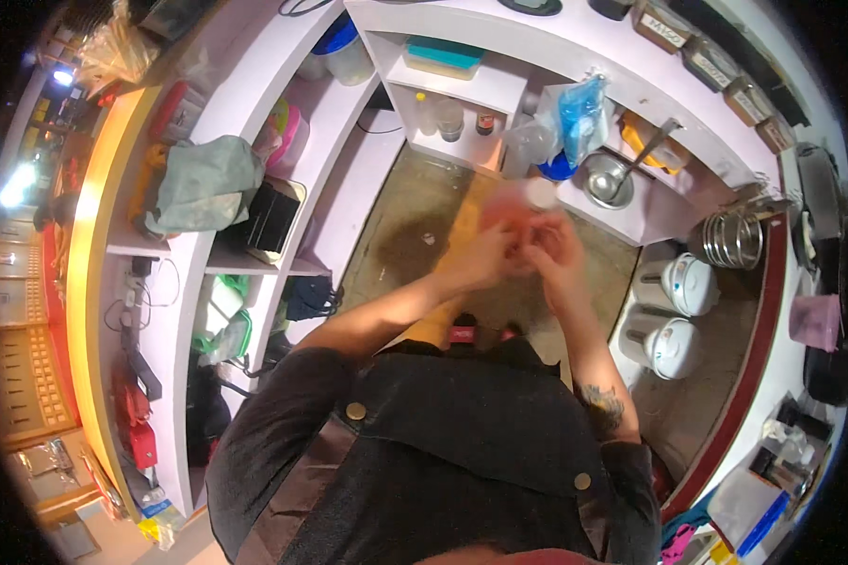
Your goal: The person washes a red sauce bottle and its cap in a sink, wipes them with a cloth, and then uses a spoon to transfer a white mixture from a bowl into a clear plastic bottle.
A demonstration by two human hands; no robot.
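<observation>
My left hand (491, 256) and my right hand (557, 253) come together over the floor, in front of my body. Between them is a reddish, partly see-through thing (502, 206), too blurred to name; the fingers of both hands close on it. A round white piece, perhaps a cap (541, 193), shows just beyond my right fingers. Whether it is joined to the reddish thing I cannot tell. Behind the hands stands a clear container with a blue base or lid (557, 167), beside a hanging blue plastic bag (581, 120).
A ladle (650, 152) rests in a metal bowl (608, 185) on the far right shelf. Two white lidded buckets (692, 284) and metal strainers (731, 240) stand at right. Shelving (346, 191) with a grey cloth (208, 185) runs along the left. Labelled jars (710, 63) line the upper right counter.
</observation>
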